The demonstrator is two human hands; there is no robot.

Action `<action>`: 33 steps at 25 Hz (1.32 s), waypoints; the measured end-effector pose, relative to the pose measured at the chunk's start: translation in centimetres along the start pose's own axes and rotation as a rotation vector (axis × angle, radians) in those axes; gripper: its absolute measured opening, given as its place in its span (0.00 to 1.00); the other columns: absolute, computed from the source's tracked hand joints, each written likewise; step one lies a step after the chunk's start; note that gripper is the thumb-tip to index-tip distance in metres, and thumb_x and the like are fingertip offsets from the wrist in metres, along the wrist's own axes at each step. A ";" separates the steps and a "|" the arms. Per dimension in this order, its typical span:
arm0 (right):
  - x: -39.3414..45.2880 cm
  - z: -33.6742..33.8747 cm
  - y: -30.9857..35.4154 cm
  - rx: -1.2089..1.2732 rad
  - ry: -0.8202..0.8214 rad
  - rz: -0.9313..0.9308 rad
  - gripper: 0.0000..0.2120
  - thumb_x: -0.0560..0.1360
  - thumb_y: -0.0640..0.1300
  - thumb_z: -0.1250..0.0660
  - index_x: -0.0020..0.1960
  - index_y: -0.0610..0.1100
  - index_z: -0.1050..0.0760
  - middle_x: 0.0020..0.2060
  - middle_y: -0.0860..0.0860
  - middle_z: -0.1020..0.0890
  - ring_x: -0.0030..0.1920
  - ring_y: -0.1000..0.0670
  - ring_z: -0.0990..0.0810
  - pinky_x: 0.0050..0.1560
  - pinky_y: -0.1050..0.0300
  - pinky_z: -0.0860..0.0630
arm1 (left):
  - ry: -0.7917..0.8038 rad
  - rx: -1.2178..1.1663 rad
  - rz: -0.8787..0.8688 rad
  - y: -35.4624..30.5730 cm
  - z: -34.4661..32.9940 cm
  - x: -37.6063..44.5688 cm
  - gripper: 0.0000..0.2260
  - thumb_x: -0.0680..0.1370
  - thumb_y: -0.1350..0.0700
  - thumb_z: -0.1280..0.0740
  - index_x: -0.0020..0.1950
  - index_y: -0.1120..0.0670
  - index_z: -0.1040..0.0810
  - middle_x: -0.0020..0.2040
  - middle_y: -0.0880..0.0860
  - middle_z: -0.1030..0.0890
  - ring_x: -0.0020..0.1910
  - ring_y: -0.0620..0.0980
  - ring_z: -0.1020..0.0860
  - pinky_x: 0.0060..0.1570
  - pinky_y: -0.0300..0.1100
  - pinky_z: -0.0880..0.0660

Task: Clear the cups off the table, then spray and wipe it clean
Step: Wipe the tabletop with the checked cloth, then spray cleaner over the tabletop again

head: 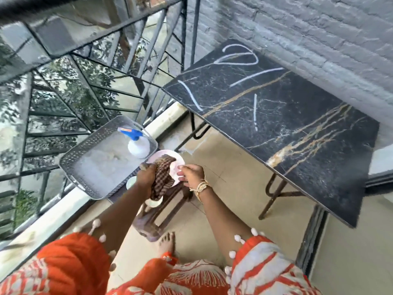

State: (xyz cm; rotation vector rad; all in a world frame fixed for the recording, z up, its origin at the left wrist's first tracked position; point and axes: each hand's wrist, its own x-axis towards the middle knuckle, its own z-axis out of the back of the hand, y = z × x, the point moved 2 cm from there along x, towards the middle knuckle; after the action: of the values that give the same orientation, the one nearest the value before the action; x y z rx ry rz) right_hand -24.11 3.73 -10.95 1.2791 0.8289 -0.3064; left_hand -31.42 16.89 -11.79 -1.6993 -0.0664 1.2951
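Observation:
The black marble-patterned table [287, 128] stands at the right against the wall, with white chalk-like streaks [236, 54] on its top and no cups on it. My left hand [146, 174] grips a brown checked cloth [162, 177] over a pale pink plate [177, 159] on a low stool [153, 218]. My right hand [190, 173] holds the plate's right edge. A white spray bottle [138, 143] with a blue trigger stands in a grey perforated tray [70, 165]. Two white cups [131, 182] [153, 202] show partly beside and under the cloth.
A metal railing [85, 81] runs along the left with trees beyond it. A pale ledge [53, 218] lies under the tray. The grey brick wall [319, 28] backs the table. Beige floor tiles [229, 167] lie between stool and table; my bare foot [167, 241] is near the stool.

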 end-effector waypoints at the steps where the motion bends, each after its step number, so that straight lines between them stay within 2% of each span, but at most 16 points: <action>1: 0.7 -1.2 0.5 -0.040 -0.001 0.009 0.04 0.76 0.36 0.35 0.48 0.38 0.21 0.30 0.46 0.24 0.18 0.58 0.28 0.22 0.68 0.37 | -0.028 -0.027 0.007 -0.4 1.6 1.7 0.19 0.75 0.49 0.31 0.57 0.62 0.24 0.56 0.59 0.20 0.53 0.55 0.21 0.52 0.46 0.24; 3: 1.9 -3.2 1.2 -0.141 0.010 0.043 0.05 0.75 0.35 0.36 0.47 0.38 0.21 0.29 0.46 0.23 0.17 0.59 0.29 0.20 0.69 0.37 | -0.092 -0.064 0.040 -1.1 4.6 4.2 0.17 0.74 0.51 0.30 0.56 0.63 0.23 0.55 0.59 0.19 0.51 0.56 0.20 0.52 0.48 0.23; 6: 3.7 -6.3 2.2 -0.281 0.075 0.061 0.09 0.75 0.34 0.37 0.38 0.42 0.23 0.28 0.47 0.24 0.19 0.59 0.27 0.19 0.69 0.35 | -0.186 -0.118 0.094 -2.9 7.7 6.0 0.19 0.75 0.54 0.29 0.61 0.64 0.25 0.55 0.60 0.19 0.52 0.57 0.19 0.56 0.54 0.23; 8: 5.5 -8.3 2.7 -0.373 0.117 0.085 0.10 0.75 0.37 0.35 0.35 0.41 0.24 0.29 0.45 0.23 0.27 0.51 0.23 0.25 0.65 0.29 | -0.257 -0.099 0.088 -3.9 8.7 7.0 0.20 0.75 0.55 0.29 0.64 0.63 0.26 0.57 0.59 0.20 0.55 0.57 0.19 0.58 0.54 0.23; 9: 6.7 -9.5 2.9 -0.415 0.132 0.099 0.08 0.74 0.38 0.34 0.35 0.40 0.23 0.30 0.44 0.23 0.32 0.47 0.23 0.31 0.60 0.25 | -0.277 -0.097 0.088 -4.3 9.0 7.6 0.20 0.76 0.56 0.29 0.65 0.63 0.26 0.58 0.59 0.20 0.56 0.57 0.20 0.58 0.54 0.23; 11: 8.4 -11.4 3.2 -0.504 0.162 0.135 0.04 0.70 0.39 0.30 0.45 0.40 0.20 0.36 0.45 0.20 0.41 0.45 0.21 0.47 0.51 0.23 | -0.319 -0.094 0.075 -4.8 9.4 8.9 0.19 0.76 0.60 0.31 0.65 0.64 0.27 0.59 0.59 0.21 0.57 0.57 0.20 0.59 0.53 0.23; 14: 12.3 -15.0 5.0 -0.682 0.247 0.190 0.26 0.69 0.40 0.27 0.66 0.42 0.28 0.58 0.43 0.21 0.58 0.43 0.22 0.59 0.55 0.28 | -0.392 -0.054 0.070 -5.6 9.1 11.5 0.18 0.76 0.63 0.32 0.65 0.65 0.29 0.60 0.61 0.22 0.57 0.59 0.21 0.58 0.52 0.24; 16: 13.7 -16.5 5.8 -0.754 0.244 0.276 0.32 0.68 0.44 0.26 0.69 0.46 0.31 0.62 0.42 0.23 0.62 0.42 0.24 0.65 0.52 0.29 | -0.409 -0.059 0.059 -6.1 9.1 11.9 0.14 0.77 0.66 0.34 0.62 0.61 0.29 0.53 0.60 0.24 0.50 0.57 0.22 0.53 0.49 0.25; 18: 16.9 -18.2 5.0 -0.801 0.191 0.316 0.29 0.67 0.51 0.27 0.67 0.52 0.27 0.60 0.43 0.21 0.60 0.41 0.23 0.65 0.49 0.29 | -0.414 -0.075 0.050 -5.4 9.4 13.5 0.10 0.77 0.68 0.36 0.55 0.58 0.28 0.50 0.61 0.23 0.44 0.56 0.23 0.49 0.48 0.26; 20: 18.0 -18.6 3.9 -0.797 0.142 0.340 0.24 0.65 0.55 0.27 0.60 0.52 0.21 0.55 0.44 0.19 0.57 0.41 0.21 0.60 0.51 0.26 | -0.383 -0.075 0.073 -4.6 10.2 14.1 0.07 0.75 0.68 0.36 0.51 0.59 0.25 0.50 0.64 0.20 0.45 0.58 0.21 0.46 0.48 0.23; 23: 16.5 -17.8 5.5 -0.571 0.144 0.318 0.18 0.68 0.49 0.23 0.55 0.43 0.18 0.51 0.42 0.16 0.52 0.43 0.19 0.51 0.56 0.27 | -0.410 -0.028 0.050 -5.8 10.8 12.8 0.06 0.75 0.67 0.33 0.48 0.57 0.25 0.48 0.62 0.21 0.41 0.56 0.22 0.48 0.48 0.22; 25: 15.6 -16.3 7.5 -0.432 0.129 0.283 0.15 0.70 0.47 0.24 0.51 0.38 0.18 0.48 0.41 0.16 0.47 0.46 0.19 0.44 0.61 0.32 | -0.395 -0.006 0.014 -7.3 10.5 11.8 0.07 0.75 0.67 0.33 0.45 0.55 0.25 0.47 0.59 0.22 0.43 0.55 0.22 0.50 0.49 0.23; 27: 14.7 -15.1 9.7 -0.380 0.143 0.304 0.10 0.71 0.50 0.26 0.41 0.43 0.19 0.40 0.41 0.17 0.42 0.48 0.21 0.41 0.60 0.31 | -0.381 0.005 -0.028 -8.7 10.2 11.0 0.07 0.74 0.65 0.32 0.51 0.58 0.22 0.47 0.59 0.21 0.45 0.56 0.21 0.51 0.49 0.23; 29: 13.2 -13.1 12.3 -0.335 0.102 0.356 0.17 0.72 0.54 0.27 0.31 0.46 0.27 0.33 0.46 0.22 0.38 0.45 0.22 0.41 0.55 0.27 | -0.346 0.005 -0.041 -9.5 9.6 10.6 0.12 0.71 0.62 0.30 0.54 0.58 0.21 0.49 0.59 0.19 0.46 0.56 0.20 0.52 0.49 0.22; 31: 11.5 -10.8 14.8 -0.284 0.043 0.432 0.19 0.74 0.55 0.29 0.31 0.45 0.29 0.30 0.50 0.24 0.36 0.49 0.25 0.40 0.58 0.29 | -0.269 -0.043 -0.056 -10.2 8.0 10.0 0.11 0.69 0.61 0.30 0.51 0.59 0.21 0.49 0.61 0.18 0.40 0.53 0.17 0.45 0.47 0.19; 33: 9.9 -7.8 16.8 -0.223 0.008 0.472 0.16 0.75 0.51 0.30 0.33 0.45 0.29 0.28 0.55 0.27 0.32 0.54 0.29 0.35 0.63 0.33 | -0.234 -0.090 -0.078 -11.5 5.6 8.8 0.07 0.72 0.65 0.32 0.50 0.61 0.22 0.45 0.61 0.19 0.35 0.50 0.18 0.38 0.40 0.20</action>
State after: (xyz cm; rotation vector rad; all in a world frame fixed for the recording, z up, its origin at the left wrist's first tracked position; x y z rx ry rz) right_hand -9.70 18.30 -6.16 1.2236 0.5284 0.1643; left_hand -26.48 31.48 -9.89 -1.5956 -0.3299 1.4450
